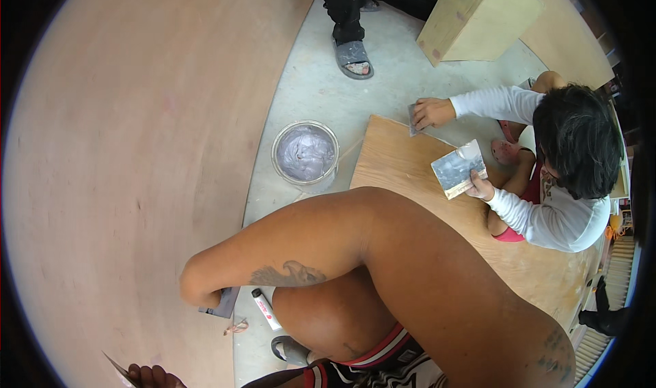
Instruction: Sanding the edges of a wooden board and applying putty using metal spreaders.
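At the lower left edge my left hand (156, 376) has its fingers curled round a thin, pale flat plate (120, 370), seen nearly edge-on. My right arm reaches bent across the middle. Its hand (198, 294), bent down at the wrist, grips a dark grey flat scraper (220, 307) against the right edge of a large wooden panel (130, 156); most of its fingers are hidden. Beyond my forearm, a round tin of pale lilac-grey putty (305, 154) stands uncovered on the floor.
Right, a seated co-worker (577, 149) holds a scraper (413, 120) and a putty-smeared board (459, 169) over another wooden panel (386, 149). A black-and-white marker (266, 310) lies near my knee. Another person's sandalled foot (354, 60) and a pale wooden box (471, 22) are farther off.
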The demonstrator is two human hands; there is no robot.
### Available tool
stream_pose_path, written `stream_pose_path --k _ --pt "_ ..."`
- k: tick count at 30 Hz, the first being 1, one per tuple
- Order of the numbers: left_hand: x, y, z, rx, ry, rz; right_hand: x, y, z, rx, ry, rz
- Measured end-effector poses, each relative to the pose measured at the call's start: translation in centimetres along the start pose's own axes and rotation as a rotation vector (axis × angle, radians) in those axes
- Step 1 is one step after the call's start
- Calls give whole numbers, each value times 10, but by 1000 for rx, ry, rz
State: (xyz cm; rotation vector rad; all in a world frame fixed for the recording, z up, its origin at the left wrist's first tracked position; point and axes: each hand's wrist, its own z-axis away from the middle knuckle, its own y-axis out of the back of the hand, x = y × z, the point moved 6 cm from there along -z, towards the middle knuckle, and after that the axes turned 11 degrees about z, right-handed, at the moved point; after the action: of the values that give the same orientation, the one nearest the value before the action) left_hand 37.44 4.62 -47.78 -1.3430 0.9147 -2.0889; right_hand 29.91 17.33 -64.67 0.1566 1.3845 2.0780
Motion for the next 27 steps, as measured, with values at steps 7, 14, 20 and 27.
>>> stream_pose_path --k 7,14,20,27 --pt "-2 -4 -46 -295 -42 -87 24 -12 22 90 -28 -180" --pt "-33 44 -51 212 132 11 48 -51 47 203 51 -318" --pt "-70 3 -96 -23 271 297 73 -76 68 -8 9 -389" --pt "-140 -28 -44 -76 569 417 37 -104 114 73 -360 -646"
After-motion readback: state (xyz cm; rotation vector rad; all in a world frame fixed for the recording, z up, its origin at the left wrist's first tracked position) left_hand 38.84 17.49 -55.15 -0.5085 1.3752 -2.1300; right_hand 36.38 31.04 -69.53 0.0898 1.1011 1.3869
